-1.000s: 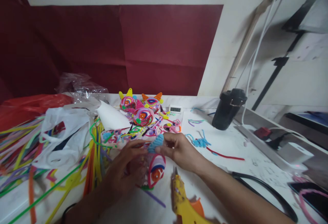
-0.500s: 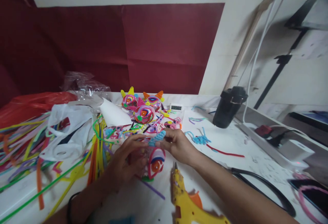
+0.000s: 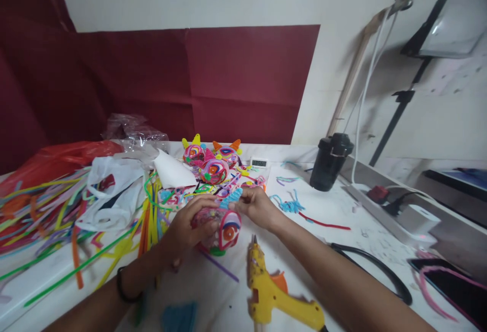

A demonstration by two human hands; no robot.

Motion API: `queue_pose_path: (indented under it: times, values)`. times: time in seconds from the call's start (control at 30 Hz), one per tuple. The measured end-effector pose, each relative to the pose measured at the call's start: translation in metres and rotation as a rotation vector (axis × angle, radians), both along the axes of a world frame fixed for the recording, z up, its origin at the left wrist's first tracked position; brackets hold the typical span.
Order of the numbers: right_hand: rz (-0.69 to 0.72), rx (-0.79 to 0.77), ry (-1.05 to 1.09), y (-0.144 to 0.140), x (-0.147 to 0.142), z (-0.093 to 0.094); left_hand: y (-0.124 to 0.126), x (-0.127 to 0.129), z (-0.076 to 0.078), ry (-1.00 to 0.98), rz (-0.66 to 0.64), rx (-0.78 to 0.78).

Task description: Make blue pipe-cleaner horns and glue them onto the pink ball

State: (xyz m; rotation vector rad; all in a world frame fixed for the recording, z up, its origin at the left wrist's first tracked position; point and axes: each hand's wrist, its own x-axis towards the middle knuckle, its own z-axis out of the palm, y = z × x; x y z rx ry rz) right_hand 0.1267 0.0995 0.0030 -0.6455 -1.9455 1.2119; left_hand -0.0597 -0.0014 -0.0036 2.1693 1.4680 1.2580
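At frame centre, the left hand [image 3: 186, 225] cups a pipe-cleaner ball [image 3: 218, 228] while the right hand [image 3: 255, 205] pinches a blue fuzzy piece [image 3: 231, 198] atop it.

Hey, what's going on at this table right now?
A person is working on a pipe-cleaner craft. Their left hand cups a colourful coiled figure just above the white table, while the right hand pinches a small blue zigzag piece against its top. A yellow glue gun lies in front of them, untouched. Similar finished figures sit further back, and loose pipe cleaners and a white plastic bag lie on the left.
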Motion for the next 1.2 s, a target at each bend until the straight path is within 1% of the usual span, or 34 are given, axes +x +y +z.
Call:
queue_pose_path:
  times: [0.2,0.4,0.5,0.6,0.8,0.9,1.07,1.2]
  values:
    - [-0.016,-0.054,0.006,0.003,0.003,0.003,0.01,-0.002,0.002,0.006,-0.033,-0.03]
    - [-0.045,-0.134,0.02,0.012,0.006,-0.002,0.028,-0.006,0.007,0.01,-0.104,-0.117]
    - [-0.035,-0.168,0.024,0.012,0.005,-0.004,0.028,-0.008,0.009,0.005,-0.116,-0.149]
    - [-0.02,-0.19,0.029,0.008,0.004,-0.003,0.025,-0.008,0.009,0.005,-0.108,-0.149]
    - [-0.033,-0.219,0.027,0.003,0.001,0.0,0.023,-0.01,0.006,0.004,-0.109,-0.122]
    - [-0.036,-0.225,0.03,0.0,0.0,0.003,0.022,-0.011,0.002,0.0,-0.088,-0.109]
    - [-0.02,-0.216,0.028,-0.004,-0.002,0.007,0.02,-0.015,-0.005,-0.006,-0.065,-0.113]
    - [-0.005,-0.199,0.028,-0.007,-0.004,0.01,0.02,-0.016,-0.008,-0.048,-0.047,-0.092]
